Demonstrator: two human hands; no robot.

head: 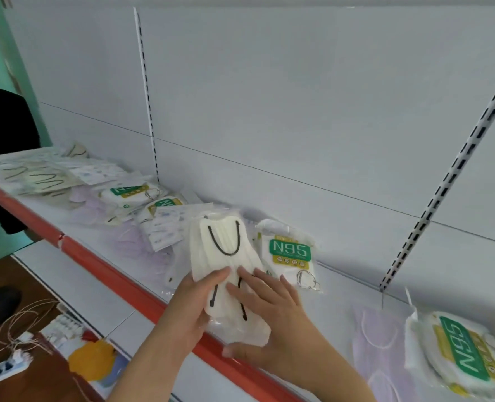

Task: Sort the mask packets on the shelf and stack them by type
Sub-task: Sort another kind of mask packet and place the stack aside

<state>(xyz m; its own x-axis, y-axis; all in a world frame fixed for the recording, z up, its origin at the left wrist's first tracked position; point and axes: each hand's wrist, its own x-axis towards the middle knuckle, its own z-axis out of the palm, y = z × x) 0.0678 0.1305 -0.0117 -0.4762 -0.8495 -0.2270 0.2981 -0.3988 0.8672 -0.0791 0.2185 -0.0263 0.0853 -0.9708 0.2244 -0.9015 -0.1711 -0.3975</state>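
**Cream packet held in both hands over the shelf edge**

Cream packet (226,265), clear-wrapped masks with black ear loops, is tilted with its top toward 12 o'clock, above the red shelf edge (130,288). The left hand (182,309) comes in from 7 o'clock and grips the packet's lower left side, thumb on its face. The right hand (272,311) comes from 5 o'clock, fingers (247,294) lying fairly straight across the lower face, thumb curled under the bottom end, so it too holds the packet. At 3 o'clock of the packet, just beside it, an N95 packet (291,253) lies on the shelf (342,274). More N95 packets (467,352) lie at 4 o'clock, next to lilac masks (379,340). A mixed pile (95,184) lies at 10 o'clock.
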